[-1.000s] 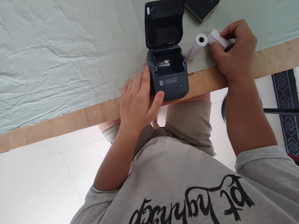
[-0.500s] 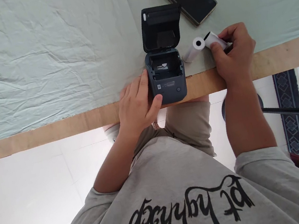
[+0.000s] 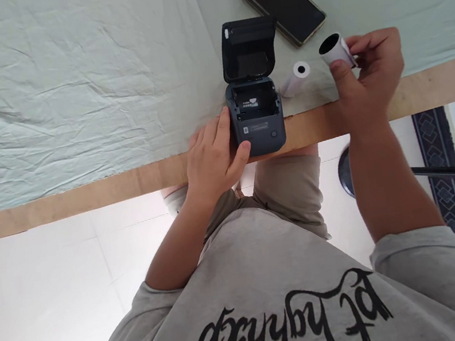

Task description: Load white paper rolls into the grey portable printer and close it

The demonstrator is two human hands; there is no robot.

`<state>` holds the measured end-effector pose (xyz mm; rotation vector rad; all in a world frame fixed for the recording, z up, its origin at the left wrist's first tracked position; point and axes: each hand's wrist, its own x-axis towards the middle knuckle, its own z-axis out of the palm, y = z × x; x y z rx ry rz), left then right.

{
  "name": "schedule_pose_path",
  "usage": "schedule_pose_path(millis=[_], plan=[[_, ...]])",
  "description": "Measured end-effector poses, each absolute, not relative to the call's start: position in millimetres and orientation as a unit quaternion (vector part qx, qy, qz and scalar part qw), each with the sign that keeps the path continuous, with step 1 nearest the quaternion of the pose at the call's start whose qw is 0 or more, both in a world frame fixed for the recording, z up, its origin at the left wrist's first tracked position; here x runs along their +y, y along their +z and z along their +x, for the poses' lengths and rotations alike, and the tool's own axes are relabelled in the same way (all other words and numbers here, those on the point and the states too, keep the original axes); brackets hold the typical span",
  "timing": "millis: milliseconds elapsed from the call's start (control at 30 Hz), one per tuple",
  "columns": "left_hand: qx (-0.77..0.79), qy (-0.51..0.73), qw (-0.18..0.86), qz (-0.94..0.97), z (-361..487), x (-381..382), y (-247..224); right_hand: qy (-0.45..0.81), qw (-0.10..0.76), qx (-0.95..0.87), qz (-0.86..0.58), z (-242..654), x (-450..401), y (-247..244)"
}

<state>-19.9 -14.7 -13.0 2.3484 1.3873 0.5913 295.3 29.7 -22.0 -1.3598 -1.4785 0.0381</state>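
A small dark grey label printer sits at the table's front edge with its lid raised. Its paper bay is exposed, and a small printed sticker shows inside. My left hand lies along the printer's left side, fingers stretched out, the thumb touching its front left corner. Between the thumb and fingers of my right hand is a white paper roll with a wide dark core, tilted so the core opening faces up and left. A slimmer white paper roll with a small core lies just right of the printer.
A black smartphone lies behind the printer, to the right. Pale green cloth covers the table up to its wooden front edge. Below on the right are a black metal stand and a dark patterned floor strip.
My right hand has moved right, carrying the wide-core roll away from the slimmer roll and turning its opening further upward. The left hand stays against the printer. The view has shifted slightly.
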Motion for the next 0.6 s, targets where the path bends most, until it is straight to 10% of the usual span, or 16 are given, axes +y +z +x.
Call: schedule_pose_path(millis=[600], plan=[[0.472,0.376,0.248,0.758,-20,-3,3,0.067,0.257,-0.745,-0.612,191,25,18]])
